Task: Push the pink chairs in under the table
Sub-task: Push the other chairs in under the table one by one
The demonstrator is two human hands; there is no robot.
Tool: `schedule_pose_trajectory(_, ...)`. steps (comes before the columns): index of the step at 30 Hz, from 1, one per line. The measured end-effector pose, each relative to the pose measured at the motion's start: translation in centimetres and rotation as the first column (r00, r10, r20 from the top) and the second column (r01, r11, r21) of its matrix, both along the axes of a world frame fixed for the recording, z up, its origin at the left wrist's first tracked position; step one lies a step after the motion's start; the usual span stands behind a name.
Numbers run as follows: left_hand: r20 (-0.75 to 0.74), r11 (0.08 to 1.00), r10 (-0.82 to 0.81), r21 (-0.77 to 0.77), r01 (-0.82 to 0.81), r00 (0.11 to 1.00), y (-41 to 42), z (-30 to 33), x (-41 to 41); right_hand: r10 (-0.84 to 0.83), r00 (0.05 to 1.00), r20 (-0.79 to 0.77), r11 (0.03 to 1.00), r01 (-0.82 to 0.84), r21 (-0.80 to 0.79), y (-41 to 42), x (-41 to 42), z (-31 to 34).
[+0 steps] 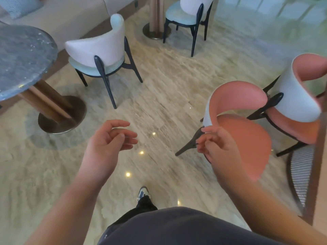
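Two pink chairs with white backs and dark legs stand at the right. The nearer pink chair [247,138] faces me with its round seat toward my right hand. The farther pink chair [297,103] stands behind it at the frame's right edge. A dark wooden table edge [316,174] runs down the right side. My right hand [217,147] hovers in front of the nearer chair's seat, fingers loosely curled, holding nothing. My left hand [109,138] hangs over the floor to the left, fingers relaxed and empty.
A round grey stone table [23,59] on a brass pedestal stands at the left. Two pale blue chairs [100,57] [189,13] stand farther back, with a beige sofa [70,13] behind. A striped round object [299,174] lies under the right table. My foot [143,192] is on the marble floor.
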State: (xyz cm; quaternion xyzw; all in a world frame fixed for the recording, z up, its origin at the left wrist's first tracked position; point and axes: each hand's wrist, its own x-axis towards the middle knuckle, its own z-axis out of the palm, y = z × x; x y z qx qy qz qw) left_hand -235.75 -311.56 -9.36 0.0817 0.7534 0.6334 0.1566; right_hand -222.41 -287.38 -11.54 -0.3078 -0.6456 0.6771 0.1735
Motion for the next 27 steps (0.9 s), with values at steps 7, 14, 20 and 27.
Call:
schedule_pose_trajectory(7,0.025,0.995,-0.088,-0.052,0.090,0.996,1.6,1.6,-13.6,-0.062,0.998,-0.006,0.998,0.062,0.030,0.3,-11.5,1.4)
schedule_pose_trajectory(14,0.055,0.984,-0.175,-0.011,0.176,0.983,10.4,2.3,-23.6,-0.234,0.972,-0.028,0.972,0.234,0.008,7.5,-17.7,0.8)
schedule_pose_trajectory(20,0.041,0.959,-0.281,-0.038,0.282,0.959,21.6,1.9,-32.5,-0.350,0.937,-0.016,0.937,0.349,-0.014,16.4,-25.0,-2.4)
schedule_pose_trajectory(27,0.032,0.907,-0.408,-0.100,0.409,0.912,33.5,2.4,-41.4,-0.448,0.894,0.002,0.891,0.446,-0.081,26.1,-32.9,-2.3)
